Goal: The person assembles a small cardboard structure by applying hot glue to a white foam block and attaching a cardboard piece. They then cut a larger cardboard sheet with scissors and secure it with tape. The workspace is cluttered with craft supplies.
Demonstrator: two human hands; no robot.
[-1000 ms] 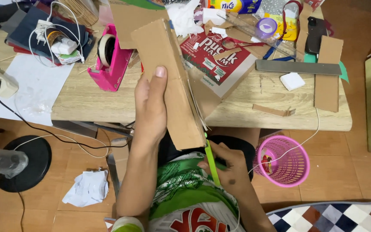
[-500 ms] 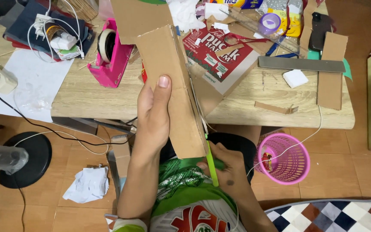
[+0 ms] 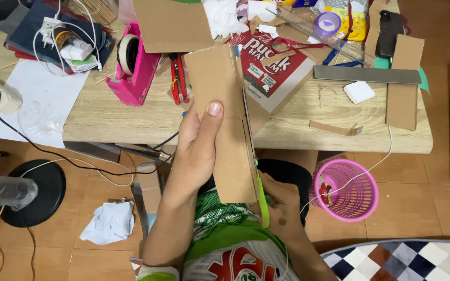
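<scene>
Gripping a long strip of brown cardboard (image 3: 224,119) upright above the lap, the left hand (image 3: 196,151) presses its thumb on the flat face, while the right hand (image 3: 282,200) is clenched on green-handled scissors (image 3: 261,195) at the strip's lower right edge. With the stiff, matte board held only along one side, it could likely twist or buckle and pull the cut crooked. Nearby, a wooden table (image 3: 308,122) holds a glossy pink tape dispenser (image 3: 134,65).

Left hand (image 3: 196,151) holds cardboard strip (image 3: 224,125) (right hand (image 3: 282,205) grips scissors (image 3: 261,200)).
</scene>
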